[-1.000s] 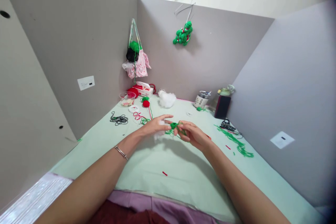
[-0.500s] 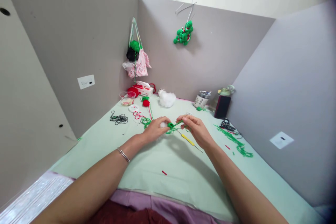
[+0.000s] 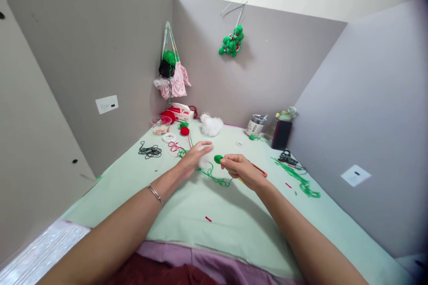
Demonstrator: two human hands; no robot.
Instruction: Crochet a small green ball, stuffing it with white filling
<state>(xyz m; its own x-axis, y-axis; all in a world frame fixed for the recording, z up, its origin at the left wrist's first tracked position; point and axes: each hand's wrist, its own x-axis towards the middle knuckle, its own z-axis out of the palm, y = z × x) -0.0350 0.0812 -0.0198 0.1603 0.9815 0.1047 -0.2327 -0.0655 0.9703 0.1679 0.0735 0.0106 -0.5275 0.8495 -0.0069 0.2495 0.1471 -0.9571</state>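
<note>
My right hand (image 3: 243, 169) pinches a small green crocheted piece (image 3: 218, 159) between thumb and fingertips, above the table. The yellow handle of a crochet hook (image 3: 240, 180) shows under that hand, mostly hidden by it. To the left, my left hand (image 3: 194, 159) has its upper fingers stretched out, with a tuft of white stuffing (image 3: 205, 158) against its palm side. The lower fingers are hidden, and the tuft looks held there. Loose green yarn (image 3: 214, 178) trails over the table between the two hands.
A heap of white stuffing (image 3: 211, 125), a red yarn ball (image 3: 184, 131) and a tissue box (image 3: 183, 114) lie at the back. Black cord (image 3: 150, 150) is on the left. Green strands (image 3: 304, 182), a tin (image 3: 256, 125) and a dark phone-like object (image 3: 281, 134) stand or lie right.
The green piece has passed from between both hands into my right hand alone. My left hand has come off it and its fingers have stretched out. An orange-red tool now shows behind my right hand.
</note>
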